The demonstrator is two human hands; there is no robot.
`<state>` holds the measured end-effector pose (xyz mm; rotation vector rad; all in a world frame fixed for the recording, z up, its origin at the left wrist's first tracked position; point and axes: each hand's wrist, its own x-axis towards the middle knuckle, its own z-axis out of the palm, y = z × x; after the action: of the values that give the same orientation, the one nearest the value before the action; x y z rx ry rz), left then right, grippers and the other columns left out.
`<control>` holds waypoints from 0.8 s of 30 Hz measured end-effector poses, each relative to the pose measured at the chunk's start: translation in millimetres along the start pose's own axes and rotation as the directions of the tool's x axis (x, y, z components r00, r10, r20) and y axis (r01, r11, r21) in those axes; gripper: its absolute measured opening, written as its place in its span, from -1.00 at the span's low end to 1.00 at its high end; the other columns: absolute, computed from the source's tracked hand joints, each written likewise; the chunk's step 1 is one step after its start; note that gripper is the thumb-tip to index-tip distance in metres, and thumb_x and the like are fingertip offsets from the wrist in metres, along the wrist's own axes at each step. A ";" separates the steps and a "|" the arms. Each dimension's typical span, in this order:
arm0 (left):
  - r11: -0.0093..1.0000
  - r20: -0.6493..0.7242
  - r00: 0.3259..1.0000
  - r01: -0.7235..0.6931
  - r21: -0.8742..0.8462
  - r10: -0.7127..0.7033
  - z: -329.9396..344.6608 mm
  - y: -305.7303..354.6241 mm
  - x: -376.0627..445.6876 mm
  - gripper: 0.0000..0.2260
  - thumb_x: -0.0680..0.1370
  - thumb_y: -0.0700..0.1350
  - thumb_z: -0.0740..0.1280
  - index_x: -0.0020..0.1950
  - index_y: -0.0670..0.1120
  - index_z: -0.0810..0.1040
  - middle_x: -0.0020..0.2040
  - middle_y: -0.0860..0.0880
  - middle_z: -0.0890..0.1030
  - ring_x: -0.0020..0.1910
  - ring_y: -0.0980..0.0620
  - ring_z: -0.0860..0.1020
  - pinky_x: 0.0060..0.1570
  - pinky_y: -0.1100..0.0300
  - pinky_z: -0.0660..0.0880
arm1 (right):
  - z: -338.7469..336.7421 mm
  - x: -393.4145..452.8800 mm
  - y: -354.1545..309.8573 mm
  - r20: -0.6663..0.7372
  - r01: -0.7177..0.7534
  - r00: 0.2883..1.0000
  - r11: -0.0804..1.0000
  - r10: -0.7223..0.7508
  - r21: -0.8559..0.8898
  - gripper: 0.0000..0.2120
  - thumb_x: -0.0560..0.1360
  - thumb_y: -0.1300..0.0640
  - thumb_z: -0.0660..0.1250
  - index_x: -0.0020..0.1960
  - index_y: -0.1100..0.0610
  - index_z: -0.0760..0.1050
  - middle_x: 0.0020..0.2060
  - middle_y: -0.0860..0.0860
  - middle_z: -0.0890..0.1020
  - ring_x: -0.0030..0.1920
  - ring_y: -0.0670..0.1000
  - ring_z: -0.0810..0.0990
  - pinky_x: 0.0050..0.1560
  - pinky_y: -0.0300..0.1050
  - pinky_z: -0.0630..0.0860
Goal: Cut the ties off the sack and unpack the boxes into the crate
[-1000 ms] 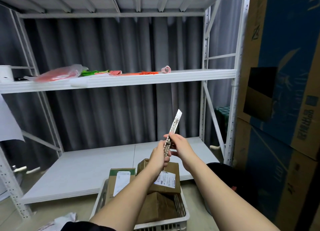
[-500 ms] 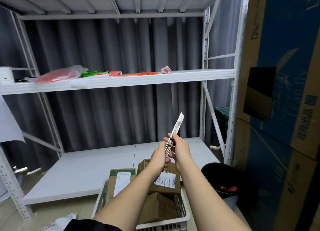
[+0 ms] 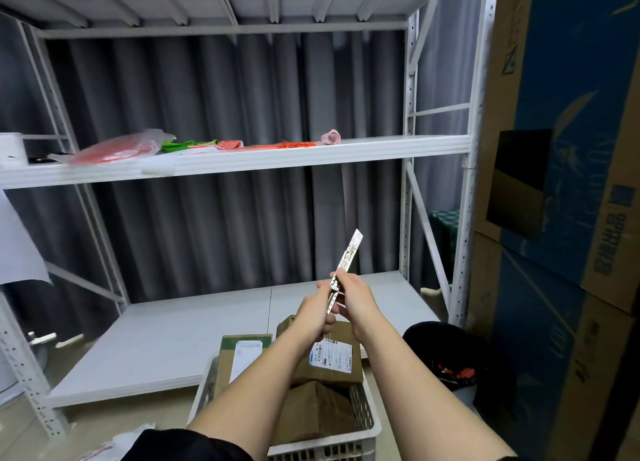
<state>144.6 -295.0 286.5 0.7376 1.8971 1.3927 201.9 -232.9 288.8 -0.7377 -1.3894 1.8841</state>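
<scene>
Both hands hold a slim metal utility knife (image 3: 348, 260) upright in front of me, its blade pointing up and to the right. My left hand (image 3: 317, 310) grips the lower handle; my right hand (image 3: 353, 292) closes on the handle just above it. Below the hands stands a white plastic crate (image 3: 367, 436) on the floor. It holds several brown cardboard boxes: one with a green top (image 3: 239, 353), one with a shipping label (image 3: 332, 356), and a plain one (image 3: 311, 415) nearer me. The sack is out of sight.
A white metal rack has a low shelf (image 3: 166, 336) behind the crate and a middle shelf (image 3: 311, 152) bearing red and green plastic bags. A black bin (image 3: 446, 356) stands right of the crate. Tall blue-and-brown cartons (image 3: 568, 218) stack on the right.
The hands with the knife have shifted slightly right and a little lower, and the blade extends less above my right hand. The view tilted down a touch.
</scene>
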 end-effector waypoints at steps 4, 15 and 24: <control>0.991 -0.015 0.999 -0.050 -0.121 0.049 6.9 5.5 -3.9 -0.63 0.63 0.04 0.06 -0.33 -0.07 0.33 -0.61 0.10 0.29 -0.70 0.20 0.18 -0.67 0.37 0.10 | 1.1 -0.5 -4.9 -0.007 0.023 1.000 1.000 -0.023 -0.001 -0.73 0.62 0.03 0.11 0.00 0.17 0.51 -0.44 0.01 0.46 -0.57 -0.10 0.39 -0.46 -0.23 0.34; 0.960 -0.123 0.988 -0.121 -0.253 0.092 11.5 1.7 8.3 -0.57 0.61 -0.05 -0.02 0.30 -0.22 0.46 -0.42 0.02 0.38 -0.65 0.19 0.22 -0.62 0.34 0.11 | -0.5 -4.3 -17.8 0.104 0.089 0.990 0.996 -0.090 0.014 -0.76 0.62 0.07 0.09 -0.05 0.17 0.46 -0.38 -0.01 0.54 -0.56 -0.06 0.36 -0.49 -0.24 0.34; 0.934 -0.162 0.978 -0.179 -0.310 0.134 17.4 6.2 1.0 -0.64 0.59 -0.07 -0.03 -0.29 -0.05 0.44 -0.47 0.03 0.38 -0.65 0.18 0.22 -0.60 0.32 0.11 | 1.4 -5.0 -22.5 0.066 0.156 0.985 0.987 -0.158 0.030 -0.80 0.58 0.15 0.16 0.10 0.20 0.49 -0.28 0.06 0.60 -0.57 -0.10 0.47 -0.59 -0.31 0.31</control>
<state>157.9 -282.3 288.6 0.6535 1.6774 1.8443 208.1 -233.0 311.1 -0.5401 -1.4210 1.8137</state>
